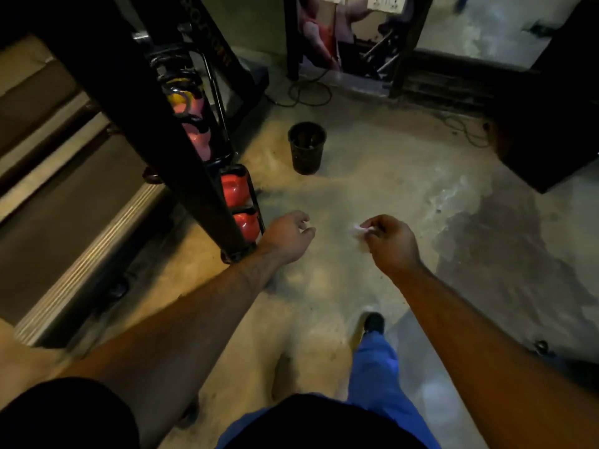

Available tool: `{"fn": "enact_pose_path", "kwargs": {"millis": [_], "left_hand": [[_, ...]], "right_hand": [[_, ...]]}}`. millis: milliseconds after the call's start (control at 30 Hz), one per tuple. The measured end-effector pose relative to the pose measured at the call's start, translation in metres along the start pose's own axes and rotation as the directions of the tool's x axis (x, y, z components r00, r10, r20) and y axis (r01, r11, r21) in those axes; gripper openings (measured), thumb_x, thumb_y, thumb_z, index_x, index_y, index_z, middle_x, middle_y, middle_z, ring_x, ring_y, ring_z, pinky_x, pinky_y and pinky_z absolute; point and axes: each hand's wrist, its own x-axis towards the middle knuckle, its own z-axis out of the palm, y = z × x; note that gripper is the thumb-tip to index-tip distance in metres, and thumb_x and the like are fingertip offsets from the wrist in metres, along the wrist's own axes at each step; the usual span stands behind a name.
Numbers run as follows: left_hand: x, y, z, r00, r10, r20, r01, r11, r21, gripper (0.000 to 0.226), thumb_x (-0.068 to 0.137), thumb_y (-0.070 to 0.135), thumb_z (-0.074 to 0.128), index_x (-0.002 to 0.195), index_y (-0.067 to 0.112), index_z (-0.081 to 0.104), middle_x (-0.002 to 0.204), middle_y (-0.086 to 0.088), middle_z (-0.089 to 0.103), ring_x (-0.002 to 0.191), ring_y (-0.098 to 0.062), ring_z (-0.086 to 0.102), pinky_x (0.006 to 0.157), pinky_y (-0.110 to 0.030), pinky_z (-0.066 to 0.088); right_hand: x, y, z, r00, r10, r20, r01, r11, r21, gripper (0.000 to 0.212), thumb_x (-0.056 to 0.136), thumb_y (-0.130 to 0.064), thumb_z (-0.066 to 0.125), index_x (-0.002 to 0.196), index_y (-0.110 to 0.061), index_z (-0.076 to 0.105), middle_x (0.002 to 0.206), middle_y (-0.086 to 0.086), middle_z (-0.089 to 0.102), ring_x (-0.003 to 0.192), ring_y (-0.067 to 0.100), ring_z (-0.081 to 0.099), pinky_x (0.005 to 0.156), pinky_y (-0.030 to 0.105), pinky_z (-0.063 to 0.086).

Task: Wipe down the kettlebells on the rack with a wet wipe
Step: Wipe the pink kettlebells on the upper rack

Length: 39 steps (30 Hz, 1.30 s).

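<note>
A black rack slants across the left of the view. On it sit red kettlebells, pink kettlebells and a yellow kettlebell farther back. My right hand pinches a small white wet wipe over the floor, well right of the rack. My left hand hovers just right of the lowest red kettlebell, fingers loosely curled and holding nothing. Motion blur softens the wipe.
A black mesh bin stands on the concrete floor ahead. Cables trail near the back frame. A treadmill edge runs along the left. A dark box sits at the right. My shoe and blue trouser leg are below.
</note>
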Motion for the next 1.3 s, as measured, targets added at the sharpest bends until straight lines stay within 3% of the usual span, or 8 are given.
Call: {"fn": "enact_pose_path", "kwargs": {"millis": [133, 333, 467, 700, 867, 1000, 1167, 1300], "left_hand": [[0.074, 0.039, -0.001, 0.990, -0.096, -0.105, 0.088, 0.993, -0.072, 0.037, 0.093, 0.022, 0.061, 0.128, 0.010, 0.062, 0.123, -0.006, 0.066, 0.113, -0.023, 0.061, 0.098, -0.032, 0.049], [0.150, 0.059, -0.033, 0.931, -0.286, -0.228, 0.252, 0.953, -0.169, 0.036, 0.092, 0.023, 0.062, 0.126, 0.012, 0.063, 0.122, -0.003, 0.067, 0.114, -0.022, 0.061, 0.099, -0.029, 0.047], [0.187, 0.050, -0.055, 0.864, -0.397, -0.310, 0.331, 0.912, -0.244, 0.031, 0.092, 0.022, 0.062, 0.122, 0.015, 0.066, 0.118, -0.004, 0.068, 0.110, -0.022, 0.062, 0.092, -0.027, 0.046], [0.250, 0.013, -0.102, 0.692, -0.567, -0.448, 0.400, 0.817, -0.416, 0.030, 0.091, 0.024, 0.065, 0.119, 0.014, 0.068, 0.110, -0.010, 0.071, 0.104, -0.027, 0.065, 0.093, -0.034, 0.051], [0.273, -0.005, -0.132, 0.544, -0.704, -0.456, 0.449, 0.703, -0.551, 0.030, 0.093, 0.023, 0.064, 0.121, 0.012, 0.067, 0.109, -0.004, 0.070, 0.099, -0.020, 0.066, 0.078, -0.016, 0.048], [0.282, -0.017, -0.143, 0.395, -0.786, -0.476, 0.485, 0.618, -0.619, 0.029, 0.092, 0.028, 0.065, 0.117, 0.016, 0.070, 0.109, -0.003, 0.073, 0.102, -0.020, 0.068, 0.090, -0.031, 0.052], [0.287, -0.019, -0.143, 0.157, -0.855, -0.494, 0.480, 0.503, -0.719, 0.020, 0.090, 0.020, 0.066, 0.107, 0.015, 0.074, 0.103, -0.005, 0.074, 0.097, -0.022, 0.068, 0.088, -0.030, 0.051], [0.290, -0.008, -0.148, -0.040, -0.868, -0.495, 0.495, 0.413, -0.764, 0.015, 0.089, 0.014, 0.064, 0.101, 0.012, 0.073, 0.097, -0.007, 0.073, 0.088, -0.022, 0.065, 0.081, -0.031, 0.050]], "right_hand": [[0.102, -0.027, -0.020, 0.990, -0.052, 0.134, 0.066, 0.993, -0.100, 0.004, 0.096, -0.017, 0.064, 0.092, -0.019, 0.064, 0.088, -0.002, 0.066, 0.081, 0.013, 0.063, 0.064, 0.022, 0.053], [0.225, -0.084, 0.001, 0.924, -0.083, 0.372, 0.142, 0.981, -0.134, 0.006, 0.093, -0.025, 0.070, 0.092, -0.021, 0.065, 0.089, -0.003, 0.066, 0.086, 0.018, 0.065, 0.076, 0.034, 0.057], [0.279, -0.120, 0.042, 0.858, -0.118, 0.500, 0.221, 0.964, -0.152, 0.010, 0.092, -0.013, 0.065, 0.091, -0.022, 0.063, 0.093, 0.000, 0.064, 0.094, 0.022, 0.064, 0.083, 0.040, 0.057], [0.360, -0.184, 0.136, 0.736, -0.191, 0.649, 0.345, 0.931, -0.117, 0.023, 0.086, -0.023, 0.073, 0.076, -0.028, 0.053, 0.079, -0.007, 0.058, 0.079, 0.017, 0.057, 0.075, 0.041, 0.055], [0.401, -0.232, 0.187, 0.565, -0.265, 0.781, 0.487, 0.872, -0.056, 0.017, 0.093, -0.015, 0.062, 0.108, -0.023, 0.063, 0.100, -0.002, 0.067, 0.095, 0.019, 0.064, 0.083, 0.038, 0.056], [0.423, -0.254, 0.237, 0.389, -0.313, 0.866, 0.586, 0.810, 0.029, 0.018, 0.093, -0.011, 0.061, 0.107, -0.019, 0.069, 0.098, -0.007, 0.070, 0.094, 0.009, 0.066, 0.084, 0.019, 0.051], [0.439, -0.269, 0.285, 0.129, -0.324, 0.937, 0.591, 0.784, 0.190, 0.031, 0.091, -0.005, 0.056, 0.112, -0.016, 0.075, 0.105, -0.013, 0.073, 0.098, -0.008, 0.066, 0.091, 0.012, 0.048], [0.452, -0.286, 0.309, -0.028, -0.281, 0.959, 0.617, 0.750, 0.238, 0.030, 0.093, -0.021, 0.057, 0.118, -0.023, 0.073, 0.109, -0.011, 0.075, 0.104, 0.005, 0.067, 0.096, 0.029, 0.054]]}}
